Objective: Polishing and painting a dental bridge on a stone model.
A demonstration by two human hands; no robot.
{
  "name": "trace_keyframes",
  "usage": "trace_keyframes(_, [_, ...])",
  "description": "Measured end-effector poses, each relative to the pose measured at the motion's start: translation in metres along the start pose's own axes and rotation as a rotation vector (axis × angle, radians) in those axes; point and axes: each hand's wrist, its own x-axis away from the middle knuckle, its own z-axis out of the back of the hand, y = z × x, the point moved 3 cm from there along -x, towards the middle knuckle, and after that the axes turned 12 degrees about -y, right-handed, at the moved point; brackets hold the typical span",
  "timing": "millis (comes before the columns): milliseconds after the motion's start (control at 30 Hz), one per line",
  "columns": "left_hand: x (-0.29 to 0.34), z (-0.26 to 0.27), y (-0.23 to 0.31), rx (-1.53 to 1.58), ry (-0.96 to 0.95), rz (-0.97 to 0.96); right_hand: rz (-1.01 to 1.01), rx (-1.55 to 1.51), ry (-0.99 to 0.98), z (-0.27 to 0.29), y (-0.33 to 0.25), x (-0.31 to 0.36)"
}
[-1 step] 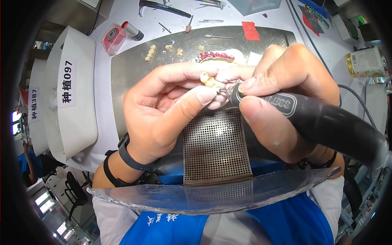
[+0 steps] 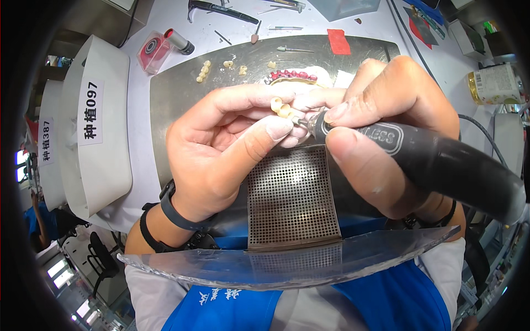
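Note:
A small cream-coloured dental bridge (image 2: 282, 107) is pinched between the thumb and fingers of my left hand (image 2: 218, 132); its lower end is partly hidden by the fingertips. My right hand (image 2: 386, 121) grips a black rotary handpiece (image 2: 441, 160) like a pen. The bur tip (image 2: 301, 122) of the handpiece meets the bridge's near right end, but exact contact is too small to tell. White dust coats the fingertips of both hands. Just beyond them lies a dental model (image 2: 292, 77) with a row of dark red teeth.
Under my hands sits a perforated metal grille (image 2: 292, 198), with a clear shield (image 2: 287, 262) nearer me. Other cream tooth pieces (image 2: 203, 71) lie on the metal plate (image 2: 171, 105). Farther off are a hammer (image 2: 221, 11), a red piece (image 2: 338, 41) and loose burs (image 2: 295, 49).
My right hand has shifted very slightly to the right, and the back end of the handpiece has dipped a little. The left hand and the bridge stay in place.

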Motion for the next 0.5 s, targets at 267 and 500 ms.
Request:
trace_keyframes(267, [0.001, 0.003, 0.001, -0.014, -0.059, -0.016, -0.089, 0.038, 0.070, 0.000, -0.005, 0.000])
trace_keyframes(500, [0.001, 0.004, -0.003, -0.030, -0.053, -0.028, -0.016, -0.029, 0.046, -0.001, -0.002, 0.001])
